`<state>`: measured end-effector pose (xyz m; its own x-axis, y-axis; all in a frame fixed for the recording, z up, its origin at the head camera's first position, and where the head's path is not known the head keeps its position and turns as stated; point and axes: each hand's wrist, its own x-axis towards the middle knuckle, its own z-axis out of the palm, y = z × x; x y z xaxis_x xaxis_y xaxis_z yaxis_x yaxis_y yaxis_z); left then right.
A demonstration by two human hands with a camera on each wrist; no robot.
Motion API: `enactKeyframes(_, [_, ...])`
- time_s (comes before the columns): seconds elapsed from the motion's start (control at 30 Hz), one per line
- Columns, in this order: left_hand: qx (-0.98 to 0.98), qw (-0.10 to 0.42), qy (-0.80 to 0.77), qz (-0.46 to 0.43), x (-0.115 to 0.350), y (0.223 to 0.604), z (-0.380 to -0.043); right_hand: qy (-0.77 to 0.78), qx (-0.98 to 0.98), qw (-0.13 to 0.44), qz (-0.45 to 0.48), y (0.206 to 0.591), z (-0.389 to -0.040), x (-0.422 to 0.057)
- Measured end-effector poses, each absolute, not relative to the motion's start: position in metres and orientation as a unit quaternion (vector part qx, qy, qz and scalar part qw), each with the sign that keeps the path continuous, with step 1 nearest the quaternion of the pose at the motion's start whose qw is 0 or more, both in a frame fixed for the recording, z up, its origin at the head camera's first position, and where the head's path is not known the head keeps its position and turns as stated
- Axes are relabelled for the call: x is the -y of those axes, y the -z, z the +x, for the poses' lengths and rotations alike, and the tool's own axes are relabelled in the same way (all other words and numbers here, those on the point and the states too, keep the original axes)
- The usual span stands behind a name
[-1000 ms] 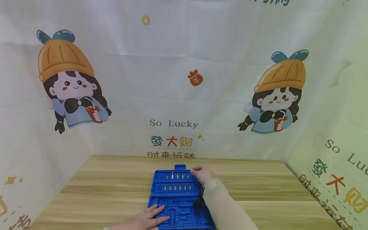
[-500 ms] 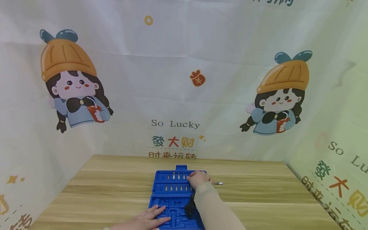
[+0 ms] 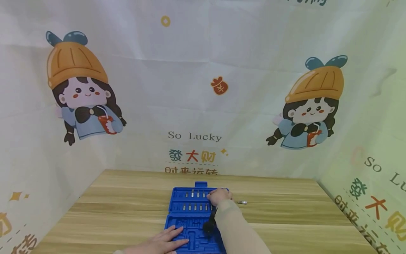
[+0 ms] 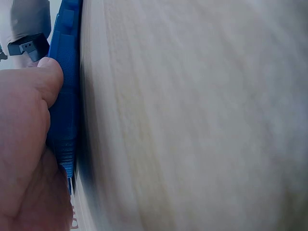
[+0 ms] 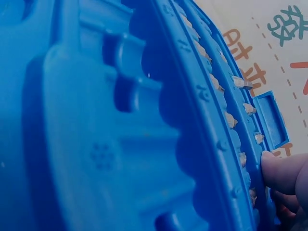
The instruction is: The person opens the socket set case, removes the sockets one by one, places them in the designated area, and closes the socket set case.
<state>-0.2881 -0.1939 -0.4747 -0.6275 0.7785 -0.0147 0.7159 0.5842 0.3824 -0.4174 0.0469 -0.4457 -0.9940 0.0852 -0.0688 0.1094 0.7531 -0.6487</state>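
Note:
A blue plastic bit case lies open on the table, with silver screwdriver bits standing in two rows of its far half. My left hand rests with fingers spread and straight on the left side of the near half. At the right end of the far row, my right hand has curled fingers and pinches at a bit's place; the hand hides that bit. In the right wrist view, my right thumb presses close to the row, beside the visible bits.
A small silver cylindrical piece lies on the wooden table to the right of the case. The case's latch sticks out at the far edge. A printed cloth backdrop stands behind the table.
My right hand has moved left and slightly nearer, from the case's far right corner onto the right end of the far row, uncovering the silver piece. My left hand stays put.

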Motion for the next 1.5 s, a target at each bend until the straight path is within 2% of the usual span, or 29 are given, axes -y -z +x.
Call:
enactKeyframes(0.4, [-0.886, 0.100, -0.182, 0.415, 0.196, 0.475, -0.288, 0.424, -0.902, -0.020, 0.073, 0.448, -0.413, -0.043])
enactKeyframes(0.63, [-0.884, 0.094, -0.183, 0.420, 0.199, 0.478, -0.288, 0.412, -0.908, -0.032, 0.063, 0.453, -0.415, -0.042])
enactKeyframes(1.03, [-0.881, 0.113, -0.191, 0.418, 0.199, 0.471, -0.287, 0.490, -0.867, -0.030, 0.083, 0.450, -0.414, -0.043])
enactKeyframes(1.27, [-0.882, 0.113, -0.183, 0.420, 0.196, 0.473, -0.288, 0.564, -0.824, -0.018, 0.036, 0.457, -0.421, -0.054])
enactKeyframes(1.5, [-0.882, 0.118, -0.186, 0.417, 0.195, 0.470, -0.286, 0.548, -0.836, -0.018, -0.020, 0.444, -0.416, -0.077])
